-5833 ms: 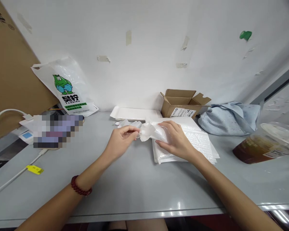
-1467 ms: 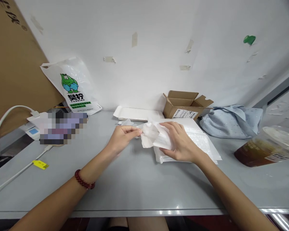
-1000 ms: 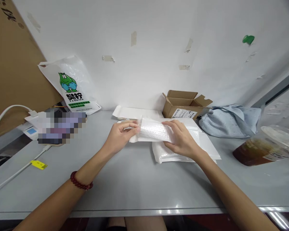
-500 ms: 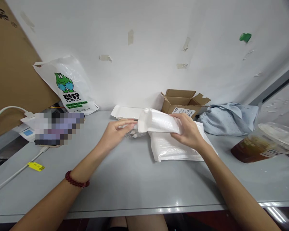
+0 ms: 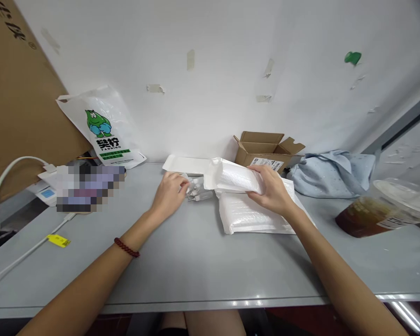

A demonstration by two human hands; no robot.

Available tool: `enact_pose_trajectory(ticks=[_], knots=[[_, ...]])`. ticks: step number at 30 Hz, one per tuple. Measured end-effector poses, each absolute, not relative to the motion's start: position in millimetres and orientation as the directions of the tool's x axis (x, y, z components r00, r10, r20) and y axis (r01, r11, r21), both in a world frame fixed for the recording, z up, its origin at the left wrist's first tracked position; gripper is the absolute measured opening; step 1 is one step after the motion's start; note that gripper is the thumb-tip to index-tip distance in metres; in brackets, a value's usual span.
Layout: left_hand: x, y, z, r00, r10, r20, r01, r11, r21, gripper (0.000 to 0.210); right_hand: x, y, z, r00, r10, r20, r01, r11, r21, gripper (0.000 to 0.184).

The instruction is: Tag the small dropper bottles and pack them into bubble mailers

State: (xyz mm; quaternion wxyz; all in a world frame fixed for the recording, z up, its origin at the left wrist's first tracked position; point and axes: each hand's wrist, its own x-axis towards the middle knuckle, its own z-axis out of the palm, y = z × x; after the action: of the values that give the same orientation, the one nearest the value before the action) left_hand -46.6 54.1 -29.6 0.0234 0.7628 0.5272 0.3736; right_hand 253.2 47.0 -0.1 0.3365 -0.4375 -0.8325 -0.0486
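Note:
My right hand grips a white bubble mailer, its flap end pointing left. More white bubble mailers lie flat on the desk under it. At the desk's left-middle, my left hand is closed, fingers curled and thumb against them, at the left edge of a small heap of clear plastic packets. Whatever is between those fingers is hidden. Behind the heap rests a flat white piece, perhaps a mailer or a box.
An opened cardboard box stands by the wall, with a light blue cloth bag to its right. A tilted-looking drink cup is at far right. On the left are a printed white plastic bag, a blurred-out device and a white cable.
My left hand has moved from beside the mailer's flap to the packets, and its stretched fingers have curled. The right hand keeps holding the mailer almost in place.

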Motion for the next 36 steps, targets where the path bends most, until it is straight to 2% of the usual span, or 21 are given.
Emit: enact_pose_trajectory(ticks=[2,4,8,10,13,17,21,25,36], knots=[[-52.5,53.0,-21.5,0.034,0.81,0.585,0.748,-0.408,0.523,0.017,254.1,48.1,-0.6,-0.39,0.707,0.59,0.77,0.602,-0.213,0.052],[-58.8,50.5,-11.8,-0.03,0.779,0.627,0.705,-0.428,0.565,0.015,255.1,49.0,-0.9,-0.387,0.72,0.577,0.778,0.59,-0.215,0.053],[-60.6,42.3,1.6,0.105,0.712,0.694,0.655,-0.574,0.491,0.014,254.1,47.9,-0.4,-0.395,0.727,0.562,0.783,0.586,-0.209,0.054],[-53.9,37.7,2.0,0.158,0.729,0.666,0.621,-0.597,0.507,0.014,251.2,45.0,0.3,-0.415,0.726,0.549,0.774,0.598,-0.206,0.054],[-40.2,31.3,-3.1,0.168,0.797,0.58,0.547,-0.564,0.618,0.014,244.4,38.5,1.0,-0.466,0.707,0.532,0.747,0.637,-0.192,0.055],[-27.4,24.5,-8.4,0.097,0.86,0.5,0.452,-0.486,0.748,0.013,232.5,28.3,0.5,-0.54,0.649,0.536,0.695,0.703,-0.151,0.056],[-22.8,19.9,-7.4,0.041,0.897,0.441,0.431,-0.414,0.802,0.01,221.4,19.4,-0.3,-0.574,0.615,0.541,0.661,0.738,-0.137,0.057],[-18.3,16.3,-7.2,0.15,0.931,0.334,0.341,-0.366,0.866,0.011,214.8,14.8,-1.4,-0.602,0.576,0.553,0.636,0.765,-0.104,0.055],[-8.5,3.6,-7.0,0.237,0.909,0.344,0.298,-0.405,0.864,0.007,210.1,11.1,-1.3,-0.65,0.507,0.565,0.618,0.786,0.005,0.049]])
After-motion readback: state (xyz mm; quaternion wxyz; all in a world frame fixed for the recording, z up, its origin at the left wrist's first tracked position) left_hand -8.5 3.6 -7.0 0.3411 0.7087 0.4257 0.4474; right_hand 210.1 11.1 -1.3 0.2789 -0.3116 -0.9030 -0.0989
